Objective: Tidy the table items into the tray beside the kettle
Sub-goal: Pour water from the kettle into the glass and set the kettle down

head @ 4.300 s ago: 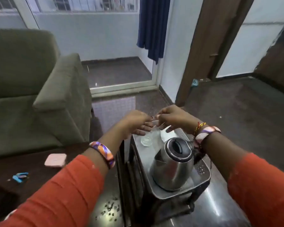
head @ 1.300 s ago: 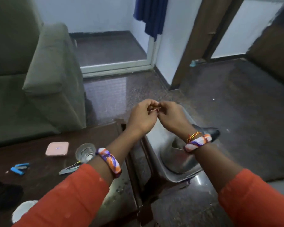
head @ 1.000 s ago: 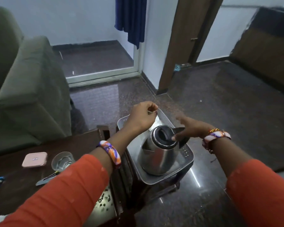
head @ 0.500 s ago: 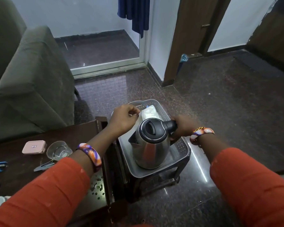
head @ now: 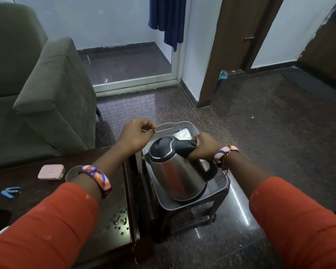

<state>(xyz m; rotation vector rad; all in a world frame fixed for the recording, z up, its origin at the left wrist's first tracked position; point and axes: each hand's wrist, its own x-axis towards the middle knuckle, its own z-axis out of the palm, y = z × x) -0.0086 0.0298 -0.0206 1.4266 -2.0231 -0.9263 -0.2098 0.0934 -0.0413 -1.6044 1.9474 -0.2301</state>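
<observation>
Table (head: 47, 191): dark wooden top at left, carrying the items not yet tidied.
Tray (head: 184, 126): grey plastic, on a dark stool just beside the table's right edge; a white packet (head: 182, 133) already lies at its far end.
Kettle (head: 175, 171): steel body with black lid, in the tray's near half and tilted toward the table; whether its base is lifted clear cannot be told.
Right hand (head: 204, 145): fingers curled round the kettle's black handle.
Left hand (head: 137, 135): above the tray's far-left corner, fingertips pinched on something thin and pale, too small to name.
Pink case (head: 50, 171): flat on the table, well apart from the tray.
Glass (head: 72, 172): just beside the pink case, partly hidden by the left wrist.
Blue stapler (head: 10, 191): near the table's left edge.
Progress: judged early; one packet is in the tray, three table items remain.
</observation>
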